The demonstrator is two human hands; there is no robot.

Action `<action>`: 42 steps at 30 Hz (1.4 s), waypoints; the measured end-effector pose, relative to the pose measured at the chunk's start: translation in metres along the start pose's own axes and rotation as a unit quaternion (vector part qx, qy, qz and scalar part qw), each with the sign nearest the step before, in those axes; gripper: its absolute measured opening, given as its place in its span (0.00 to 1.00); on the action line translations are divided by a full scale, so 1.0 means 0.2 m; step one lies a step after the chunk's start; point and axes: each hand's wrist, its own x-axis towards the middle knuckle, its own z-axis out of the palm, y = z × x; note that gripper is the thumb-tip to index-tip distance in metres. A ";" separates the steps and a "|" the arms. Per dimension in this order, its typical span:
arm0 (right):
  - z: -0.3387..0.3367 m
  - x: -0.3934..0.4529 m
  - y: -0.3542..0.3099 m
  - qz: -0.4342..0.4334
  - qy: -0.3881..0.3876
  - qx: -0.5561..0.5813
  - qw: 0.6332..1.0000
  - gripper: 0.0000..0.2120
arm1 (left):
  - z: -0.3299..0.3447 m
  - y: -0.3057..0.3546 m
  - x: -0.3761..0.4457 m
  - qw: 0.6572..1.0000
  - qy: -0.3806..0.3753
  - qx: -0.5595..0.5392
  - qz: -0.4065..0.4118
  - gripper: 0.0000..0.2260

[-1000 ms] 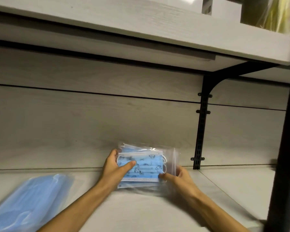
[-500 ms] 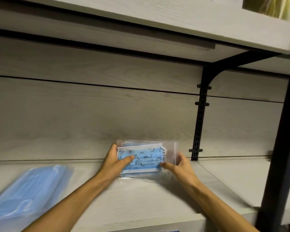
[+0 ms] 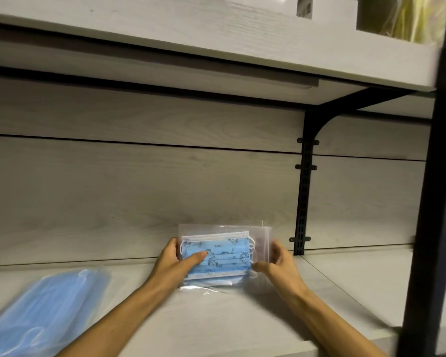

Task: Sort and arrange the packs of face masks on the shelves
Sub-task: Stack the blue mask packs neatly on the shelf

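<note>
A clear plastic pack of blue patterned face masks stands upright near the back panel of the pale wooden shelf. My left hand grips its left edge, thumb across the front. My right hand holds the right edge, with the thumb at the lower right corner of the pack. A second pack of plain blue masks lies flat on the shelf at the lower left, blurred.
A black bracket and slotted upright stands just right of the pack. A black post runs down the right side. An upper shelf hangs overhead, carrying a yellowish package.
Both hands have kept their hold on the patterned pack and stood it more upright, closer to the back panel. The view has shifted slightly.
</note>
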 end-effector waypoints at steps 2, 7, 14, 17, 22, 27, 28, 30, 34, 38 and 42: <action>0.00 0.01 0.01 -0.002 0.006 0.008 1.000 0.20 | 0.00 -0.01 0.00 1.000 -0.004 -0.005 -0.006 0.18; 0.01 0.03 0.03 0.032 0.002 0.070 0.997 0.16 | 0.00 -0.01 -0.01 1.000 -0.021 0.000 -0.005 0.16; 0.02 0.04 0.08 0.079 -0.048 0.098 0.991 0.20 | -0.01 -0.01 0.01 0.999 -0.021 -0.020 -0.022 0.24; 0.02 0.04 0.08 0.070 -0.041 0.073 0.994 0.19 | -0.02 -0.02 0.02 0.999 -0.026 -0.031 -0.026 0.22; 0.03 0.01 0.04 -0.006 -0.028 0.025 0.999 0.13 | 0.00 -0.01 0.01 0.999 -0.010 -0.035 0.007 0.11; 0.03 -0.01 0.03 -0.019 -0.023 -0.007 1.000 0.12 | 0.00 -0.01 0.01 0.999 -0.011 -0.033 0.000 0.11; 0.03 -0.01 0.04 -0.016 -0.031 -0.015 0.999 0.12 | 0.00 -0.01 0.01 0.999 -0.018 -0.031 -0.006 0.12; 0.04 -0.02 0.03 -0.025 -0.027 -0.026 0.999 0.12 | 0.00 -0.01 0.01 0.999 -0.010 -0.033 -0.011 0.11; 0.03 -0.02 0.04 -0.050 -0.003 -0.056 0.997 0.09 | 0.01 -0.01 0.00 0.999 -0.022 -0.030 -0.022 0.10; 0.03 0.00 0.06 -0.037 0.010 -0.080 0.996 0.09 | 0.00 -0.02 0.00 0.999 -0.037 -0.009 -0.015 0.10; 0.02 -0.01 0.06 0.010 -0.010 -0.094 0.995 0.12 | -0.01 0.00 -0.01 0.999 -0.042 -0.009 -0.009 0.08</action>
